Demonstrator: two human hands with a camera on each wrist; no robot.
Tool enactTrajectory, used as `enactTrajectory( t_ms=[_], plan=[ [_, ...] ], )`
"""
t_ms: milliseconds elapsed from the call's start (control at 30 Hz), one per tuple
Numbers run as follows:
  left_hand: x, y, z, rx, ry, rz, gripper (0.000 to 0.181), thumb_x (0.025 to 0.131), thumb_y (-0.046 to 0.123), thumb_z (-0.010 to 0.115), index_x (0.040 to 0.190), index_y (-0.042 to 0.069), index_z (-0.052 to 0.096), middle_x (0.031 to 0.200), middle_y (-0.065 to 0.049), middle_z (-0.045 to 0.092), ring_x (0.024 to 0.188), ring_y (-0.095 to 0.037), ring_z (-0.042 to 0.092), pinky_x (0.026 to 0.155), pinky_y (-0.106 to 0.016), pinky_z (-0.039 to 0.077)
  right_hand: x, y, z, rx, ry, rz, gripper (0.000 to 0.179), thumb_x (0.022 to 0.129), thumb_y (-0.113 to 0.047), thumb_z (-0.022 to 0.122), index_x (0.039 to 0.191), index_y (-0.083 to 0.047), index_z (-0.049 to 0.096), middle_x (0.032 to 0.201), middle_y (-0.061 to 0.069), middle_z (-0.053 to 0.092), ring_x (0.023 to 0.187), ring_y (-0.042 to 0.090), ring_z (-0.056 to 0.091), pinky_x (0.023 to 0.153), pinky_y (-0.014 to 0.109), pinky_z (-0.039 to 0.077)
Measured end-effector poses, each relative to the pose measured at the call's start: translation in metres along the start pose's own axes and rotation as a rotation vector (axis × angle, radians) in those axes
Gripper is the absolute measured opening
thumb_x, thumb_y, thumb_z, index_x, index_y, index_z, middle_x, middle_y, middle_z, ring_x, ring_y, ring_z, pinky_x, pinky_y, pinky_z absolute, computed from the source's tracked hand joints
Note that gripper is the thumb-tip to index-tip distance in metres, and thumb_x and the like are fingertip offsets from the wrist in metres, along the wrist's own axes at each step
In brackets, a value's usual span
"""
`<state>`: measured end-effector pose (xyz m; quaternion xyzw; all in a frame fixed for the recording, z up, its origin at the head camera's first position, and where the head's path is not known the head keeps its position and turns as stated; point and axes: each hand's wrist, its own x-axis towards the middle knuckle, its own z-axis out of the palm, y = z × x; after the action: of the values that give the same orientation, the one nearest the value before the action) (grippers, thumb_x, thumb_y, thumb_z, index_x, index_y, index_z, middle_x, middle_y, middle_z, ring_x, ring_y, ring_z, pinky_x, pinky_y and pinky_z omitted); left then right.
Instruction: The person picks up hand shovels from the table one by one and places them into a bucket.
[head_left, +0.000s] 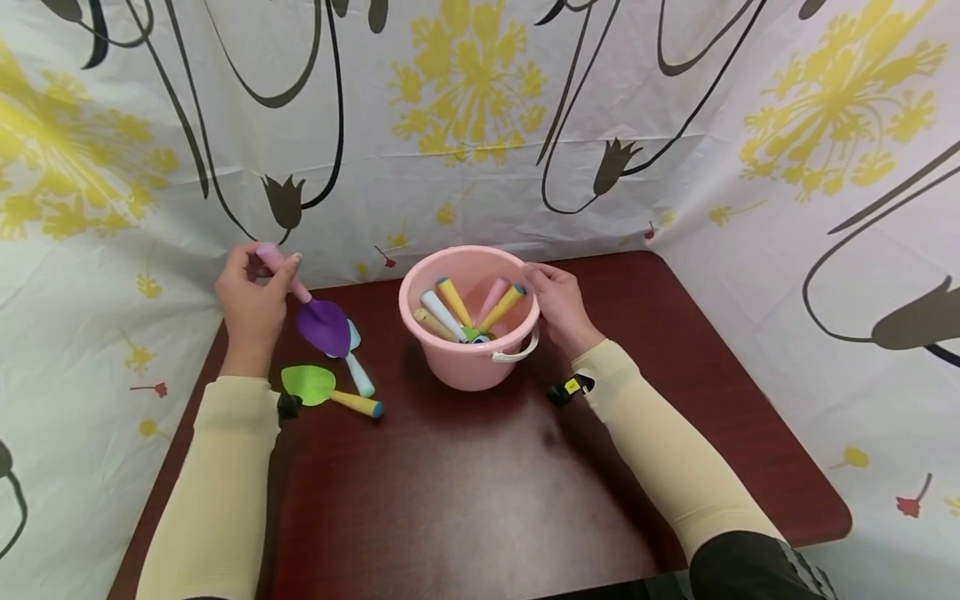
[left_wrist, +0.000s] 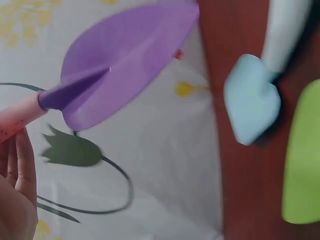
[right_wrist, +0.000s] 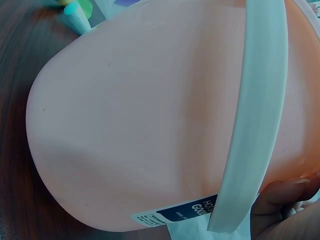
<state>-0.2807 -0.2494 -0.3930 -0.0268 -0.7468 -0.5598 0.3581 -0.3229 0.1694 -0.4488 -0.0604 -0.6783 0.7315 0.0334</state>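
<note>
My left hand point(head_left: 253, 310) holds a purple toy trowel point(head_left: 324, 328) by its pink handle, blade slanting down to the right over the table's far left. In the left wrist view the purple blade point(left_wrist: 125, 60) points up and right. My right hand point(head_left: 561, 307) grips the rim of a pink bucket point(head_left: 468, 371) on its right side. Several tool handles, yellow point(head_left: 455, 300), pink, white and beige, stick up inside the bucket; their heads are mostly hidden. The bucket's white carrying handle point(right_wrist: 260, 110) hangs down its outside, beside a label point(right_wrist: 175, 212).
On the dark red table point(head_left: 450, 492), a green trowel point(head_left: 309, 384) with a yellow handle lies left of the bucket. Behind it lies a light blue trowel point(head_left: 361, 375), partly covered by the purple blade in the head view. A patterned white cloth point(head_left: 360, 200) hangs around the table.
</note>
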Motion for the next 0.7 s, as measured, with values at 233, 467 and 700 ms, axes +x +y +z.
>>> enactTrajectory(
  t_ms=[233,467,700],
  plan=[
    [0.008,0.019,0.009,-0.104,-0.010,0.049,0.027,0.097,0.015,0.088,0.109,-0.004,0.073,0.088,-0.001,0.070,0.065,-0.011,0.070,0.062,-0.017,0.052,0.000,0.000,0.000,-0.011,-0.010,-0.001,0.040,0.111,-0.030,0.070,0.140,-0.003,0.075,0.136,0.015,0.072,0.109,0.018,0.074,0.103,0.047,0.061],
    [0.012,0.037,0.024,-0.277,-0.082,0.009,0.020,0.096,0.011,0.088,0.103,0.003,0.071,0.102,-0.010,0.069,0.065,-0.014,0.069,0.068,-0.023,0.063,-0.001,-0.002,0.001,-0.018,-0.009,0.005,0.040,0.111,-0.031,0.069,0.140,-0.004,0.074,0.137,0.016,0.071,0.111,0.019,0.074,0.095,0.038,0.063],
    [0.011,0.065,0.050,-0.269,-0.163,0.060,0.021,0.098,0.016,0.087,0.102,0.005,0.069,0.098,-0.009,0.070,0.060,-0.015,0.071,0.065,-0.023,0.060,-0.002,0.000,0.001,0.000,-0.003,0.007,0.040,0.110,-0.030,0.070,0.139,-0.003,0.075,0.136,0.016,0.072,0.108,0.019,0.074,0.108,0.058,0.055]
  ],
)
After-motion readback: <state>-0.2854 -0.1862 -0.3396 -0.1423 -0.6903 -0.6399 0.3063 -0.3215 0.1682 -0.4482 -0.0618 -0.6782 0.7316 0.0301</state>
